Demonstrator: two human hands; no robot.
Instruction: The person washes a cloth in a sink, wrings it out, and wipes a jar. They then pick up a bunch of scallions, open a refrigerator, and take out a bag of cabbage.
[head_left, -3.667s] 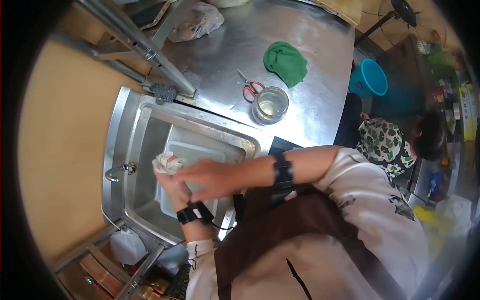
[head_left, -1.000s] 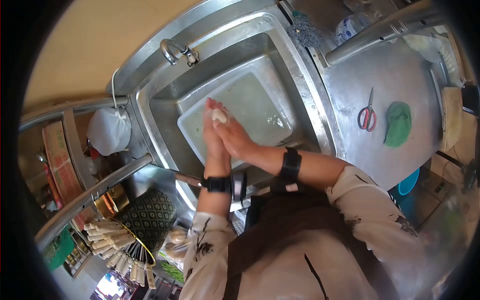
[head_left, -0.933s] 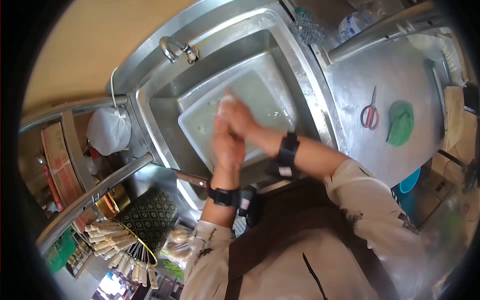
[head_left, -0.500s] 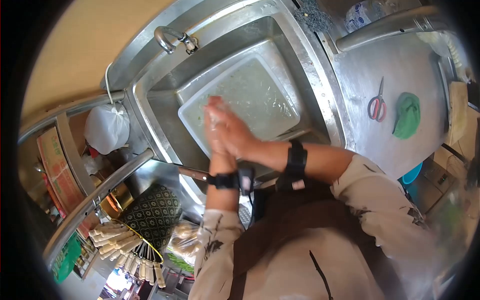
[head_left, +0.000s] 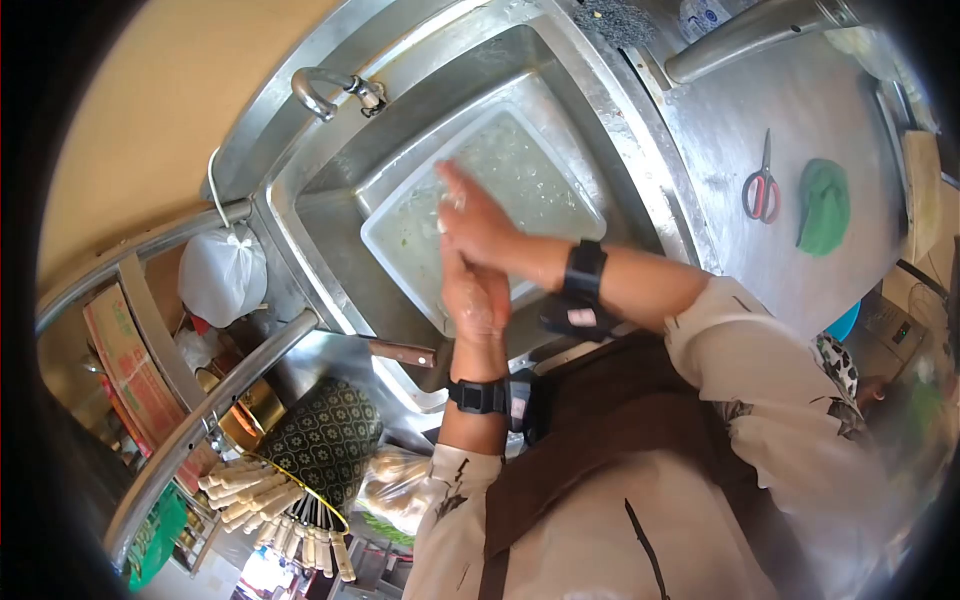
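My two hands are pressed palm to palm over a white tub (head_left: 545, 190) of cloudy water that stands in the steel sink (head_left: 300, 215). My right hand (head_left: 482, 225) lies on top with its fingers stretched toward the tap (head_left: 325, 85). My left hand (head_left: 478, 298) sits under it, nearer my body. A small white lump (head_left: 444, 224) shows between the palms at the fingers' side. Both wrists wear black bands.
Red-handled scissors (head_left: 762, 188) and a green cloth (head_left: 825, 205) lie on the steel counter to the right. A wooden-handled knife (head_left: 402, 352) rests by the sink's near edge. A white bag (head_left: 222, 275) hangs at the left, with a bundle of white-handled tools (head_left: 270, 500) below.
My right hand has slid forward over the left, which has drawn back toward me. The view has shifted, so the sink sits higher in the picture.
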